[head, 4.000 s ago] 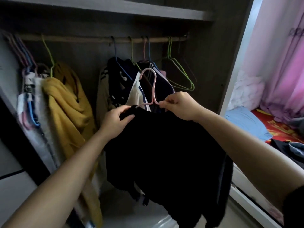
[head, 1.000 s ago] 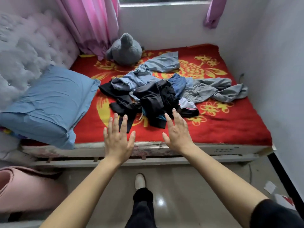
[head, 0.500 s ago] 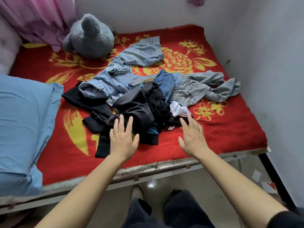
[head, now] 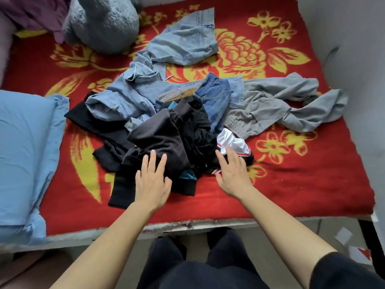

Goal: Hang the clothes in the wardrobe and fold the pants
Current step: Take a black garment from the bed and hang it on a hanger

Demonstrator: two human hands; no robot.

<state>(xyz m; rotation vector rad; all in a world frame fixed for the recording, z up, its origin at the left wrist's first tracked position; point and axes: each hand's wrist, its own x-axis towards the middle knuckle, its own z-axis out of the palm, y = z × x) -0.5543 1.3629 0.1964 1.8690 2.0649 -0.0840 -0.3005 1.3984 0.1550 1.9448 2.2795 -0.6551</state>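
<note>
At my far left a blue pillow (head: 27, 147) lies on the red flowered blanket (head: 302, 174), with a grey plush toy (head: 100, 21) behind it. My left hand (head: 153, 184) is flat, fingers straight and spread, gripping nothing, over the near edge of the black clothes (head: 164, 138); I cannot tell whether it touches them. These sit at the front of the heap mid-bed, light denim pants (head: 133, 97) behind them and darker blue jeans (head: 216, 97) further right. My right hand (head: 233, 174) is likewise spread and empty, fingertips at a white garment (head: 233, 144). Grey sweatpants (head: 270, 105) sprawl rightward.
</note>
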